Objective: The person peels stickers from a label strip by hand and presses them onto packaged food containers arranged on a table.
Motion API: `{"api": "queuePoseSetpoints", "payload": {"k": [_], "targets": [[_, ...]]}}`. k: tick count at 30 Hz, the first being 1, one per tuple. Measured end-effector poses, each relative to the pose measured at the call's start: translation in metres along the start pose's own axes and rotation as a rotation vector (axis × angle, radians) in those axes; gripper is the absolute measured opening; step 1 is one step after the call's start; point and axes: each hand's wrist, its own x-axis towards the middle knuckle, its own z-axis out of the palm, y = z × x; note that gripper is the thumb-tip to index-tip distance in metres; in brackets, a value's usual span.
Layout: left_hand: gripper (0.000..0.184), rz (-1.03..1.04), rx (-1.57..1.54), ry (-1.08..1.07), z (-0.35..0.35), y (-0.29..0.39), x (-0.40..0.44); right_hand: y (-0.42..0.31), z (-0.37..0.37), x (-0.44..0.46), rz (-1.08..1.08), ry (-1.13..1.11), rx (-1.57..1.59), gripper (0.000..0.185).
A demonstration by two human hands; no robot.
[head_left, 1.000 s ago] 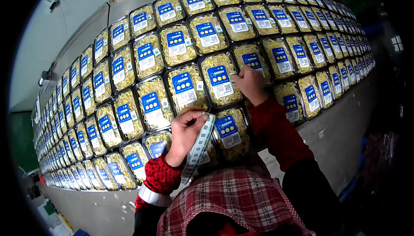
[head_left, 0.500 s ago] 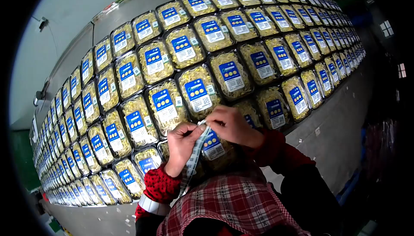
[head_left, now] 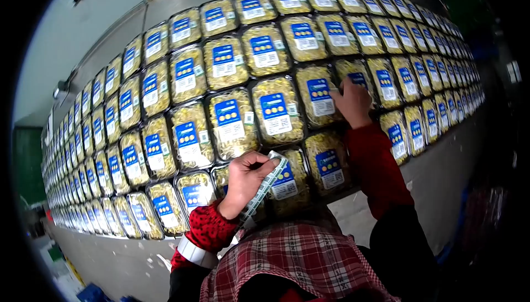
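Note:
My left hand (head_left: 247, 181) pinches the upper end of a strip of small green and white stickers (head_left: 265, 187), which hangs down toward the apron. My right hand (head_left: 351, 102) is over the right edge of a labelled tray of sprouts (head_left: 318, 96), its fingers bent together at the tray's side; whether a sticker is between them is too small to tell. Left of that tray, another sprout tray (head_left: 277, 110) bears a blue and white label and a small sticker at its right side. A further tray (head_left: 327, 163) lies below my right hand.
Long rows of similar packed trays (head_left: 224, 62) stretch to the left and right across a grey metal table (head_left: 127, 22). A checked apron (head_left: 303, 252) is at the near edge. Blue and green items (head_left: 91, 292) lie at the lower left.
Half a second ago both hands met at the strip's upper end. Now my right hand has moved away up and to the right, over the trays, while my left hand keeps the strip.

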Motion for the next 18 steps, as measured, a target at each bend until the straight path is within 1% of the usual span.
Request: {"api": "queuePoseSetpoints", "payload": {"k": [1, 2, 3, 4, 5, 6, 8, 9, 10, 13, 14, 15, 16, 18], "targets": [[0.012, -0.004, 0.002, 0.005, -0.003, 0.000, -0.002, -0.020, -0.003, -0.008, -0.152, 0.017, 0.206, 0.028], [0.012, -0.011, -0.002, 0.025, -0.004, -0.001, -0.005, -0.045, -0.002, -0.019, -0.357, -0.001, 0.367, 0.021], [0.013, -0.076, -0.036, 0.015, -0.006, -0.004, -0.008, -0.079, 0.000, -0.030, -0.506, 0.082, 0.564, 0.019], [0.013, -0.134, -0.070, 0.005, -0.007, -0.007, -0.009, -0.108, -0.002, -0.039, -0.591, 0.039, 0.641, 0.018], [0.014, -0.063, -0.057, 0.020, -0.008, -0.012, -0.012, -0.133, -0.001, -0.043, -0.679, 0.100, 0.560, 0.016], [0.014, -0.073, -0.081, 0.015, -0.011, -0.015, -0.014, -0.146, 0.013, -0.040, -0.742, 0.054, 0.479, 0.022], [0.013, -0.042, -0.052, 0.048, -0.020, -0.013, -0.019, -0.158, 0.034, -0.035, -0.772, -0.100, 0.238, 0.018], [0.013, -0.041, -0.056, 0.065, -0.025, -0.012, -0.022, -0.164, 0.033, -0.038, -0.714, -0.173, 0.170, 0.019], [0.013, -0.045, -0.055, 0.092, -0.029, -0.011, -0.025, -0.166, 0.032, -0.038, -0.736, -0.166, 0.109, 0.020], [0.013, -0.039, -0.080, 0.136, -0.034, -0.015, -0.033, -0.176, 0.031, -0.035, -0.811, -0.200, 0.050, 0.017], [0.013, -0.023, -0.092, 0.141, -0.036, -0.016, -0.034, -0.180, 0.027, -0.035, -0.828, -0.252, 0.006, 0.015], [0.008, -0.005, -0.086, 0.131, -0.038, -0.018, -0.035, -0.184, 0.022, -0.035, -0.844, -0.303, -0.038, 0.014], [0.008, -0.001, -0.091, 0.143, -0.040, -0.019, -0.037, -0.187, 0.021, -0.034, -0.857, -0.301, -0.043, 0.014], [0.009, 0.001, -0.074, 0.151, -0.043, -0.018, -0.040, -0.187, 0.020, -0.029, -0.753, -0.340, 0.016, 0.012]]}}
